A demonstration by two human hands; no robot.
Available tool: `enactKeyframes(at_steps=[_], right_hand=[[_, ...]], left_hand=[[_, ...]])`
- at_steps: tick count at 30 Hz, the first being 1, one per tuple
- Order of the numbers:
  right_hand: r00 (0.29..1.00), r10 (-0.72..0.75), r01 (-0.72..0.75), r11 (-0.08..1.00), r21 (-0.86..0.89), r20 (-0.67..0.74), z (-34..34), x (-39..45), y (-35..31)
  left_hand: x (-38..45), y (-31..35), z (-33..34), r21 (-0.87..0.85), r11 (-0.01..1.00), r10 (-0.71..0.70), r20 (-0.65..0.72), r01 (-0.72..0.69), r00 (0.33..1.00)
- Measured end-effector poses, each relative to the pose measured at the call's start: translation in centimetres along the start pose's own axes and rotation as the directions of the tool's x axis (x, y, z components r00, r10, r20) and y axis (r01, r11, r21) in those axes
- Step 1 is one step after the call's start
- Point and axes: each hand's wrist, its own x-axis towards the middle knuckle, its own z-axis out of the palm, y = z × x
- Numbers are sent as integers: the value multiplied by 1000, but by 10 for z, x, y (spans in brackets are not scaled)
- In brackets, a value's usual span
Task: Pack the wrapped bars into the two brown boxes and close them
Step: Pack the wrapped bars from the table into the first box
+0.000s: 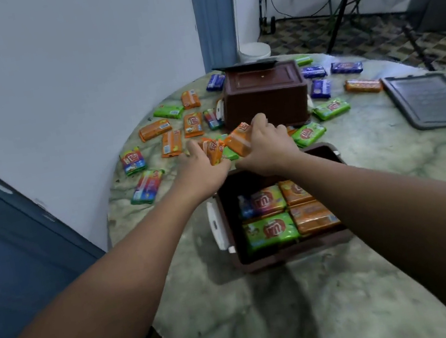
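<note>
table: round, marbled green-grey top [363,162]
near box: open brown box [290,252], bars inside
far box: brown box [264,96] beyond it
lid: dark lid [436,101] lying flat at right
loose bars: orange [154,129], green [331,109], blue [346,67], scattered around the far box

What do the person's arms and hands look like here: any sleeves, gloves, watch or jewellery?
Both forearms are bare as far as the frame shows, with no sleeve edge in view. The left hand and right hand are ungloved. No watch, bracelet or ring is visible on either wrist or on the fingers that show, though the picture is slightly soft.
</note>
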Motion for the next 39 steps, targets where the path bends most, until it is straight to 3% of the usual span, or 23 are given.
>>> enactKeyframes(at_steps=[5,11,17,24,29,39], right_hand=[[999,-11,10,1000,25,40,-11,-28,54],[992,-52,63,993,-99,116,-5,-56,103],[954,-111,179,957,-229,279,0,-71,128],[894,-115,296,877,-379,432,7,-73,131],[889,-108,309,859,-409,446,11,-73,132],[915,-108,268,882,-387,388,18,-74,137]], left_hand=[[-33,26,36,50,996,74,72,-78,995],[-58,31,70,360,901,157,249,-242,956],[-66,19,90,402,857,150,404,-322,902],[-65,11,108,401,820,223,436,-410,872],[-65,16,110,517,682,308,439,-518,844],[-63,18,115,467,675,417,397,-571,818]])
